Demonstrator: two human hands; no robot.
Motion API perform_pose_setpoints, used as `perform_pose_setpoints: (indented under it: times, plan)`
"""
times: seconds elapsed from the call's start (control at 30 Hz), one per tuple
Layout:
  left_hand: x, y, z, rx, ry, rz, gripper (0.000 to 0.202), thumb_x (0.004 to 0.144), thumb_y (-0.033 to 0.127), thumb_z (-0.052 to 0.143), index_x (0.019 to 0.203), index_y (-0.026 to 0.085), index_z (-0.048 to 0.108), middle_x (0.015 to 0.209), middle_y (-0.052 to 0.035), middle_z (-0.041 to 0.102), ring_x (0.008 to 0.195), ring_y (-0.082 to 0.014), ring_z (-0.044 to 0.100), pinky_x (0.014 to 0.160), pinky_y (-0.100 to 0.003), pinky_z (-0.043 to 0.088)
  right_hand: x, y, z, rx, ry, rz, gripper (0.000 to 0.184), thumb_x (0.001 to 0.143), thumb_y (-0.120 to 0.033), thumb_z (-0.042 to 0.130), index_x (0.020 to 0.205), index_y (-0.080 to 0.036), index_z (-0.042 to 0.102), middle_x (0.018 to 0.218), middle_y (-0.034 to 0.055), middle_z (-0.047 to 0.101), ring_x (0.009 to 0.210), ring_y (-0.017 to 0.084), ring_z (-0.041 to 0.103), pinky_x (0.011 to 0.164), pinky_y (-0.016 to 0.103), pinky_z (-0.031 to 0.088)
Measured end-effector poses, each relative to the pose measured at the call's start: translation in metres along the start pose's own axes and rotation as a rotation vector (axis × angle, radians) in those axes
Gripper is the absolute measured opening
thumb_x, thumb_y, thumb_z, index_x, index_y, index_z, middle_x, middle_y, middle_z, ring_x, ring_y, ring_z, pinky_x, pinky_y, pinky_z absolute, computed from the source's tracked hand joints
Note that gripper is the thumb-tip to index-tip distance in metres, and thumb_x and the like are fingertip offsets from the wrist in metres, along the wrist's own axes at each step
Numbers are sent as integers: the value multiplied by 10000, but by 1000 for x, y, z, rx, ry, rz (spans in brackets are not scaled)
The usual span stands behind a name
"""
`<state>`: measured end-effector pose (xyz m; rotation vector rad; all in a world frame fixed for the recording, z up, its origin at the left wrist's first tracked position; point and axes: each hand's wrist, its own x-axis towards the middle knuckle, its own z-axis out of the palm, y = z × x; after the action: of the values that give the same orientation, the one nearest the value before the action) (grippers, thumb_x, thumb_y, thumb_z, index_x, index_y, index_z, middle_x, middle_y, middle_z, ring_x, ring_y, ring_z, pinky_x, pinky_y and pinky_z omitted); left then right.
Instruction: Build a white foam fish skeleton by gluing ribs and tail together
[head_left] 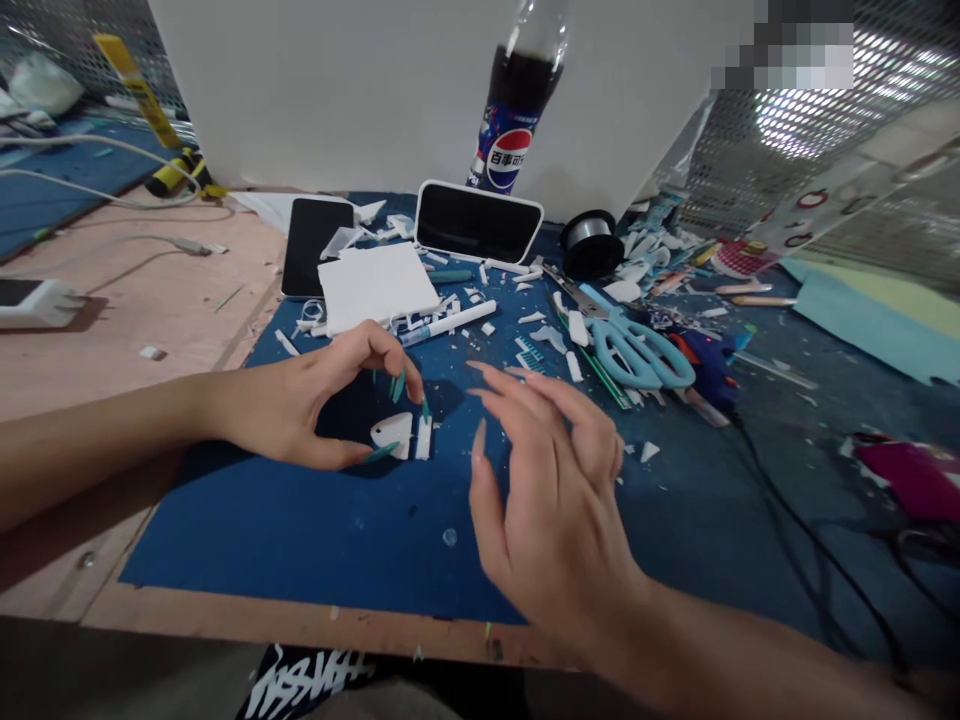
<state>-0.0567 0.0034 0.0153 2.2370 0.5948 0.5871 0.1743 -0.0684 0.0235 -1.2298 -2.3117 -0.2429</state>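
On the blue cutting mat (315, 530), a small rounded white piece (394, 432) lies beside a narrow white strip (424, 438), with a thin gap between them. My left hand (322, 400) curves over them, thumb and fingers apart. Its thumb's green nail is at the rounded piece's lower edge; another nail touches the top of the strip, and neither piece is lifted. To the right, my right hand (551, 470) hovers over the mat with fingers spread and nothing in them.
Behind my hands lie white foam sheets (379, 285), a white pen (450, 322) and scraps. A phone (478, 222) leans before a cola bottle (517, 110). Blue scissors (637, 345), a wire spool (591, 243) and a dark blue glue gun (705, 365) with its cable are at right.
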Motion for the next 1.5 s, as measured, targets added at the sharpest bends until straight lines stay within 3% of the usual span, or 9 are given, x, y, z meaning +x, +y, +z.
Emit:
perform_pose_setpoints:
  times: [0.17,0.4,0.53,0.83,1.5]
  plan:
    - [1,0,0,-15,-13,4,463,713,111,639,1056,213,347,1085,-115,554,1021,-228,556,907,-408,466,-27,-26,-8,-64,1,-70,416,832,-152,528,1218,-3,487,1260,200,588,1266,282,463,1020,435,397]
    - [2,6,0,-42,-35,-62,399,761,93,579,1047,197,322,1116,-97,513,1060,-193,506,958,-379,407,-37,-26,5,39,-107,-199,553,824,-310,512,1171,114,440,1254,319,538,1260,406,436,1024,626,329]
    - [2,7,1,-34,-47,-80,379,774,94,558,1038,202,309,1116,-90,502,1055,-182,491,920,-361,395,-33,-24,7,49,-150,-225,662,814,-401,485,1152,165,415,1194,372,547,1241,439,439,999,649,345]
    - [1,8,1,0,-40,-114,375,783,129,567,1048,213,316,1115,-81,504,1061,-186,492,904,-362,393,-34,-27,7,69,-181,-142,608,839,-455,448,1180,48,449,1270,323,519,1325,413,336,1039,686,259]
    - [0,5,1,28,-32,-90,375,774,147,575,1039,216,319,1116,-77,519,1057,-172,510,916,-333,416,-39,-30,9,-111,-195,-161,1000,728,-788,391,1233,75,418,1302,394,436,1309,487,295,1033,656,276]
